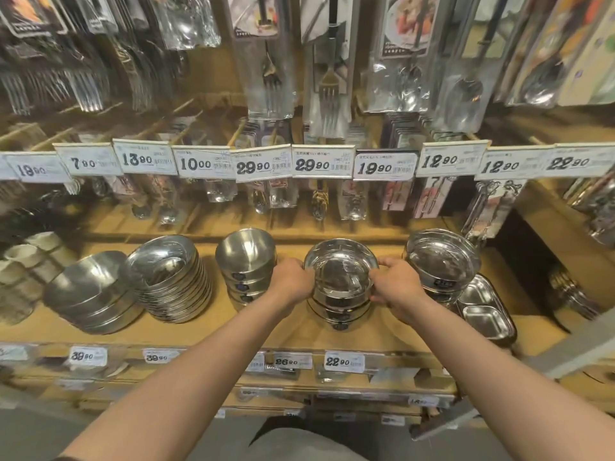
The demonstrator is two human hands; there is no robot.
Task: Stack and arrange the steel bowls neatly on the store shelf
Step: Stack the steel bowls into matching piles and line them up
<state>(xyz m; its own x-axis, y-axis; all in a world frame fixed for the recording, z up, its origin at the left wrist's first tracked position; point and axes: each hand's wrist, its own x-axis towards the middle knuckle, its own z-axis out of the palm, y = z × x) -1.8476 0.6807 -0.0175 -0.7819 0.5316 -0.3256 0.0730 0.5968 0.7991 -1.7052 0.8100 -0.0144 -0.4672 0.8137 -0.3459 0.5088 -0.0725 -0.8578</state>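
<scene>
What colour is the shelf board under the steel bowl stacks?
Tan, cardboard-like brown shelf board, clearest in the head view.

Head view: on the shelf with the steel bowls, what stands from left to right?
Tilted wide steel bowl stack → leaning shallow steel dish stack → deep steel bowl stack → held steel bowl stack → lidded steel bowl stack

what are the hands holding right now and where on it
Both hands hold the top steel bowl of the middle stack by its rim: left hand on the left edge, right hand on the right edge.
</scene>
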